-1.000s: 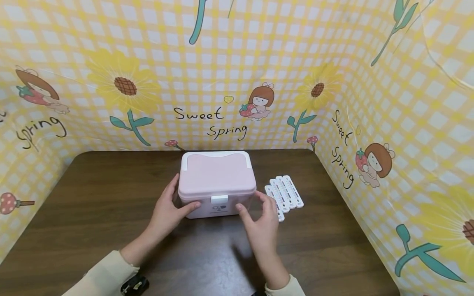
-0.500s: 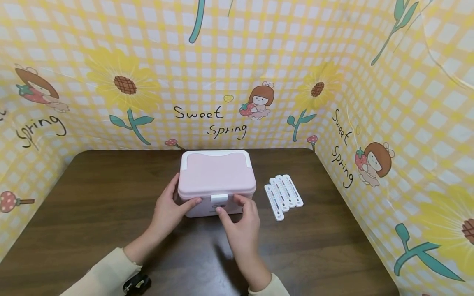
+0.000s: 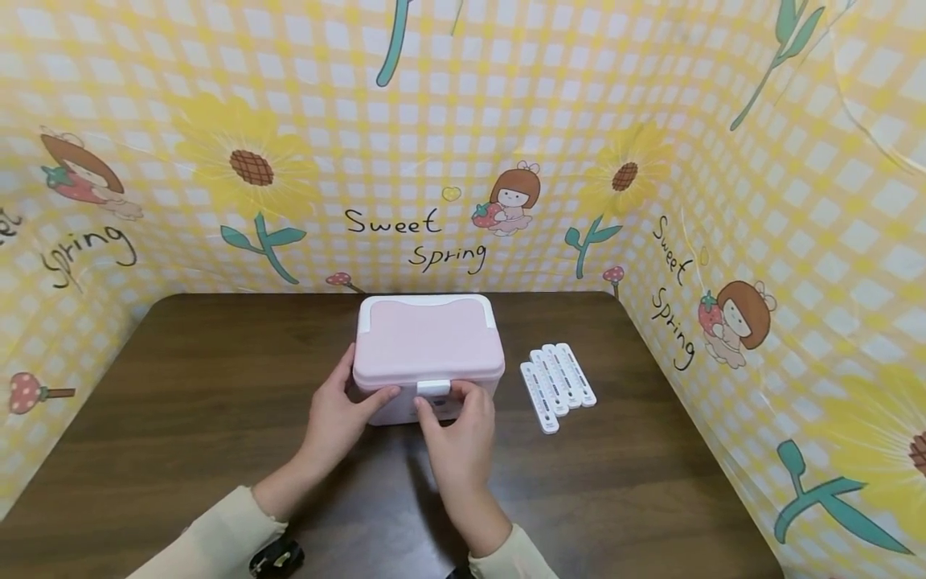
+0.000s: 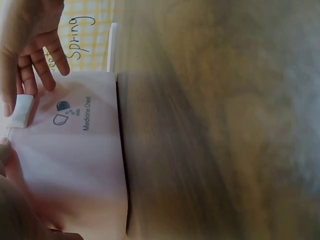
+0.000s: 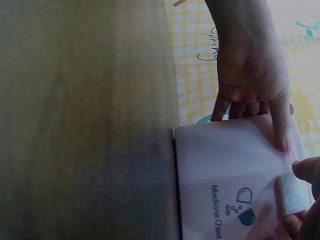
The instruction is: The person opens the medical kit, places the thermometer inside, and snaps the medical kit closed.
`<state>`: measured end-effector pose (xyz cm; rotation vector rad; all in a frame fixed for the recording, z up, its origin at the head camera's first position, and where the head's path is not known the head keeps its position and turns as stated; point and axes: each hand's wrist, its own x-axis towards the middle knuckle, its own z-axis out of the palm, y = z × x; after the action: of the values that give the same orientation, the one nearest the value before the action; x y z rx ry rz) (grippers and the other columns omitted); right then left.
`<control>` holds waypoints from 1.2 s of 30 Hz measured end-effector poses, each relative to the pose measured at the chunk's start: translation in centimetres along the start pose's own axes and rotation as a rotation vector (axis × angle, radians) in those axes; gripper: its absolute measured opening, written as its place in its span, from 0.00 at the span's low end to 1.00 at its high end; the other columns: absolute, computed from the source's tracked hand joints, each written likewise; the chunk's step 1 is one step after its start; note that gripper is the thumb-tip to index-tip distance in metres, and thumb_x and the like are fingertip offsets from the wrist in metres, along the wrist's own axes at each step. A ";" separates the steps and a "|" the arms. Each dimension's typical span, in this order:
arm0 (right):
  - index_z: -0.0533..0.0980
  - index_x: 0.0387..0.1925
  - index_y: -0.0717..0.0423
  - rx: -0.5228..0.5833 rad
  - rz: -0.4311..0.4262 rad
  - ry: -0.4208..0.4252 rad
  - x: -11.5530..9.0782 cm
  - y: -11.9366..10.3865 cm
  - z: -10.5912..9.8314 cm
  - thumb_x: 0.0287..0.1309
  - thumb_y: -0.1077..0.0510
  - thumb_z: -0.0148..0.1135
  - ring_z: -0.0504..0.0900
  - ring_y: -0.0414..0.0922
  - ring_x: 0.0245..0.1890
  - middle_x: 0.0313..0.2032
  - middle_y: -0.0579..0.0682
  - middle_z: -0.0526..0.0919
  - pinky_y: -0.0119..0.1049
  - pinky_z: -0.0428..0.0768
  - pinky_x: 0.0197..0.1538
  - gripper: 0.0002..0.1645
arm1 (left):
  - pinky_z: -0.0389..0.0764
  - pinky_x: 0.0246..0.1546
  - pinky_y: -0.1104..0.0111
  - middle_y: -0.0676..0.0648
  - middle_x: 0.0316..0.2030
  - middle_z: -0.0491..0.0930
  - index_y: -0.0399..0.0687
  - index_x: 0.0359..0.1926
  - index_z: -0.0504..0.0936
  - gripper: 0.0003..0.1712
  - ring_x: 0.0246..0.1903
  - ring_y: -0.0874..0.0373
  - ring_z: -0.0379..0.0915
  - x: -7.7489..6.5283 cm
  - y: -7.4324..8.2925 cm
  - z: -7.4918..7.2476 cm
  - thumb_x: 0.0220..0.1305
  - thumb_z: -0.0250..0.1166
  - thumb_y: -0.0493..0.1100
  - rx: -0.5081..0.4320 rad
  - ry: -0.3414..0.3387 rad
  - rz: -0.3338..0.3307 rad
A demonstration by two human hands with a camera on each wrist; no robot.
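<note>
A pale pink medicine chest (image 3: 430,342) with a white-edged lid stands closed on the table. "Medicine Chest" and a capsule picture are printed on its front (image 4: 75,155), below a white latch (image 3: 433,388). My left hand (image 3: 334,420) holds the box's left end, thumb on the front and fingers round the side. At the front, my right hand (image 3: 460,442) has its thumb and forefinger at either side of the latch, pinching it. The right wrist view shows the latch (image 5: 293,194) between those fingertips.
Several slim white printed strips (image 3: 557,386) lie fanned on the dark wood table (image 3: 622,482), right of the box. A yellow checked cloth (image 3: 405,145) with flowers and cartoon figures rises behind the table and along both sides.
My right hand has moved left from the box's right front corner to the latch and closed thumb and forefinger on it. My left hand keeps its hold on the left end.
</note>
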<state>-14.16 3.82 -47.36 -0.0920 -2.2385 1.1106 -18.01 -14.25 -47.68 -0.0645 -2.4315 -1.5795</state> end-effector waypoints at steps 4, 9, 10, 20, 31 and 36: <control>0.75 0.45 0.52 -0.038 0.016 0.009 0.2 0.2 0.3 0.44 0.43 0.84 0.79 0.45 0.42 0.39 0.46 0.79 0.41 0.80 0.45 0.33 | 0.69 0.71 0.50 0.42 0.77 0.59 0.43 0.80 0.54 0.65 0.74 0.47 0.62 -0.2 0.3 0.4 0.52 0.79 0.63 -0.014 0.005 -0.015; 0.74 0.42 0.51 -0.091 0.041 0.003 0.8 0.2 0.7 0.42 0.39 0.84 0.78 0.45 0.39 0.38 0.47 0.78 0.42 0.78 0.43 0.34 | 0.68 0.72 0.51 0.43 0.78 0.58 0.44 0.80 0.53 0.65 0.74 0.50 0.60 -0.2 0.3 0.7 0.52 0.79 0.63 -0.036 0.019 -0.025; 0.74 0.41 0.51 -0.096 0.047 0.004 0.9 0.2 0.7 0.42 0.39 0.84 0.78 0.46 0.39 0.37 0.47 0.78 0.42 0.78 0.44 0.34 | 0.68 0.72 0.51 0.43 0.78 0.57 0.44 0.81 0.53 0.66 0.75 0.50 0.59 -0.2 0.4 0.8 0.52 0.79 0.64 -0.035 0.020 -0.028; 0.72 0.38 0.52 -0.106 0.023 0.052 2.1 0.3 1.4 0.42 0.40 0.84 0.75 0.48 0.38 0.35 0.50 0.76 0.45 0.75 0.46 0.33 | 0.66 0.73 0.51 0.43 0.78 0.55 0.42 0.81 0.52 0.66 0.76 0.51 0.56 0.1 0.7 1.4 0.52 0.78 0.64 -0.020 0.026 -0.027; 0.71 0.33 0.55 -0.110 -0.018 0.066 2.9 0.5 1.5 0.39 0.42 0.82 0.71 0.48 0.33 0.31 0.48 0.72 0.44 0.71 0.41 0.32 | 0.68 0.72 0.50 0.42 0.76 0.60 0.40 0.80 0.54 0.64 0.74 0.52 0.59 0.2 0.4 1.7 0.53 0.79 0.60 0.029 0.055 0.004; 0.69 0.32 0.55 -0.115 -0.022 0.046 3.2 0.5 1.4 0.38 0.42 0.82 0.69 0.47 0.31 0.29 0.46 0.69 0.44 0.69 0.40 0.33 | 0.70 0.71 0.50 0.41 0.76 0.62 0.40 0.80 0.55 0.64 0.73 0.52 0.61 0.1 0.5 1.8 0.53 0.79 0.60 0.048 0.071 0.009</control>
<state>-17.57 4.22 -46.72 -0.1393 -2.2563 0.9586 -18.36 -12.47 -47.90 -0.0105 -2.4104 -1.4928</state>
